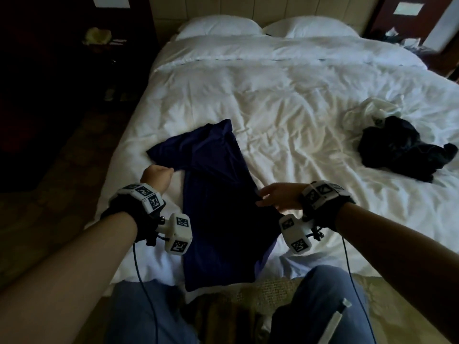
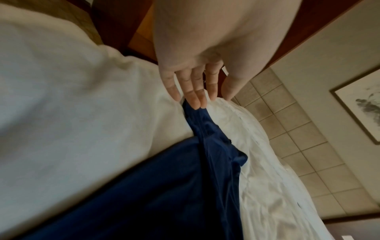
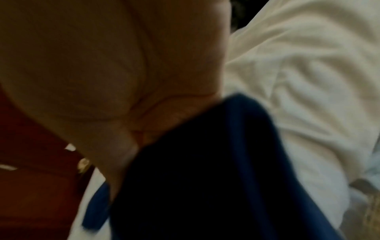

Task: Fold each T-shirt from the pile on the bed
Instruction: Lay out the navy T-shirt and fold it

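Note:
A navy T-shirt (image 1: 218, 207) lies lengthwise on the white bed (image 1: 298, 95), its right side folded over the middle and its hem hanging off the near edge. My left hand (image 1: 159, 176) is at the left sleeve; in the left wrist view its straight fingertips (image 2: 197, 104) touch the sleeve tip of the navy T-shirt (image 2: 164, 186). My right hand (image 1: 263, 197) pinches the shirt's folded right edge between thumb and fingers. The right wrist view is blurred: the navy T-shirt (image 3: 205, 178) rises to the palm (image 3: 102, 65) and hides the fingers.
A pile with a black garment (image 1: 397, 150) and a white one (image 1: 370, 112) lies at the bed's right side. Two pillows (image 1: 218, 27) are at the headboard. A dark nightstand (image 1: 74, 58) stands left. My legs (image 1: 149, 314) are against the near edge.

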A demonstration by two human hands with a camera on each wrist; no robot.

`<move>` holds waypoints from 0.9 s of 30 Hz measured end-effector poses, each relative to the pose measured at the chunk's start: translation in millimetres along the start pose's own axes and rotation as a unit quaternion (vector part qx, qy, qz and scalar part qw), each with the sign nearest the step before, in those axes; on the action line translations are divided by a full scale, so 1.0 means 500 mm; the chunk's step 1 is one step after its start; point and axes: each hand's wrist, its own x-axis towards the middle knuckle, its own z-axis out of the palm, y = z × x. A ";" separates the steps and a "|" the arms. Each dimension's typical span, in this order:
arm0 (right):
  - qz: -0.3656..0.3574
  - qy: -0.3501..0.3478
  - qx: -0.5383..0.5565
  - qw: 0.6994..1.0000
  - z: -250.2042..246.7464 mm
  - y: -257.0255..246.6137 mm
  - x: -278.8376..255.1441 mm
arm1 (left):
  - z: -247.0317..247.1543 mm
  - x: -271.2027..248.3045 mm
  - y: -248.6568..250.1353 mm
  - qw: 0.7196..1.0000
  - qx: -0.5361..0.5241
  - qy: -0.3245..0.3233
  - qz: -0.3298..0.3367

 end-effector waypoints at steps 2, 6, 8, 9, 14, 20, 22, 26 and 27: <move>-0.045 -0.034 0.010 0.998 0.043 -0.052 -0.004 | -0.025 -0.017 -0.001 1.000 -0.011 0.006 0.000; -0.067 -0.114 -0.020 0.991 0.141 -0.132 0.001 | -0.067 -0.044 -0.010 0.999 -0.033 0.012 -0.003; -0.060 -0.151 -0.043 0.986 0.181 -0.155 0.003 | -0.086 -0.052 -0.011 0.999 -0.042 0.022 -0.005; -0.053 -0.162 -0.053 0.984 0.197 -0.164 -0.001 | -0.094 -0.056 -0.013 0.999 -0.048 0.024 -0.008; -0.027 -0.212 -0.066 0.975 0.217 -0.198 -0.016 | -0.109 -0.053 -0.017 0.996 -0.068 0.039 -0.034; -0.053 -0.114 -0.003 0.992 0.150 -0.213 0.020 | -0.085 -0.018 -0.009 0.996 -0.066 0.003 -0.065; -0.049 -0.081 0.021 0.995 0.118 -0.214 0.047 | -0.072 0.006 -0.008 0.993 -0.072 -0.027 -0.086; -0.031 0.001 0.067 0.997 0.049 -0.210 0.121 | -0.043 0.060 0.005 0.980 -0.096 -0.092 -0.148; -0.025 0.037 0.075 0.996 0.029 -0.207 0.146 | -0.034 0.074 0.008 0.976 -0.103 -0.105 -0.159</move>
